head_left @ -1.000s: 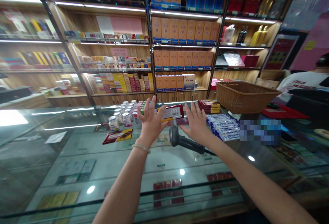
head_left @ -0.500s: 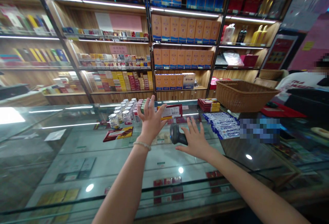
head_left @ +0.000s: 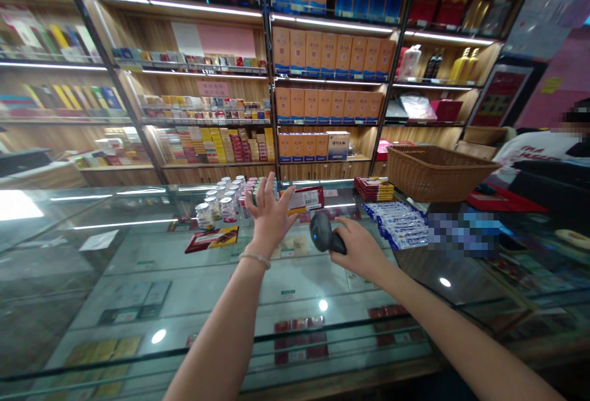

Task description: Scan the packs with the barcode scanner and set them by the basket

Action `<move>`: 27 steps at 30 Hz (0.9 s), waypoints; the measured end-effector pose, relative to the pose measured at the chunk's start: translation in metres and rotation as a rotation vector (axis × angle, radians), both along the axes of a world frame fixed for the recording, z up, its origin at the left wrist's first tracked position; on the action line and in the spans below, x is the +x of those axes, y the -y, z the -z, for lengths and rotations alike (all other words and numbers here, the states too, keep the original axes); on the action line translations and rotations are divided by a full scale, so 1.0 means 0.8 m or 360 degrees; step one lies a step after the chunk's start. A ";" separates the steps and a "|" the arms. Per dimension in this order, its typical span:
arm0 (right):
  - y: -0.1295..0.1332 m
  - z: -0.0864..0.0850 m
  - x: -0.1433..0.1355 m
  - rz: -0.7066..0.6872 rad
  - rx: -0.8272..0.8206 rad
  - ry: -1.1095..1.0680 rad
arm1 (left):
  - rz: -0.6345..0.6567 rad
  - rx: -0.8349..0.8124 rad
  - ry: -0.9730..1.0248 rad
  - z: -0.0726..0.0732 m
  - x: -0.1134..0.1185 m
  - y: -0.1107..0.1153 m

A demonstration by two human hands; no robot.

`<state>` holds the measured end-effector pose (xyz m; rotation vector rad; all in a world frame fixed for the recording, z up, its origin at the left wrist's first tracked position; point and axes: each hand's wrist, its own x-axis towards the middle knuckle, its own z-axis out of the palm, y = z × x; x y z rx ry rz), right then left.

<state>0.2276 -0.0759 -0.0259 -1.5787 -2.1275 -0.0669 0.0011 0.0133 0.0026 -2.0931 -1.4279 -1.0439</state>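
My right hand [head_left: 362, 247] is wrapped round the handle of a black barcode scanner [head_left: 319, 233], whose head points left with a small blue light showing. Spread fingers mark my left hand [head_left: 268, 212], which has a bracelet at the wrist and holds nothing. Just beyond its thumb is a red and yellow packet [head_left: 308, 198] with its white barcode label facing up; whether the thumb touches it I cannot tell. Another red and yellow packet [head_left: 212, 239] lies left of my left hand. Small bottles or cans [head_left: 227, 209] stand in rows behind that hand, partly hidden by it.
A glass counter [head_left: 258, 303] spans the front, with goods inside. On it are a stack of red and yellow packets [head_left: 374, 190], blue and white packets [head_left: 403, 224] and a wicker basket [head_left: 436, 174]. Lit shelves of boxes stand behind. A person in white [head_left: 537, 146] is at far right.
My right hand has closed round the scanner's handle, and the scanner has tilted and lifted slightly. The left hand stays nearly still, fingers spread.
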 end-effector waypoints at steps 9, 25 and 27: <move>0.031 -0.050 0.029 -0.0056 -0.0302 -0.0649 | -0.0003 -0.0037 -0.0018 0.001 0.002 0.002; 0.054 -0.048 0.019 -0.0002 -0.0350 -0.0600 | 0.0035 -0.0054 0.0051 0.001 0.003 0.002; 0.052 -0.046 0.022 0.0004 -0.0279 -0.0566 | 0.0026 -0.0057 0.0036 0.001 0.004 0.003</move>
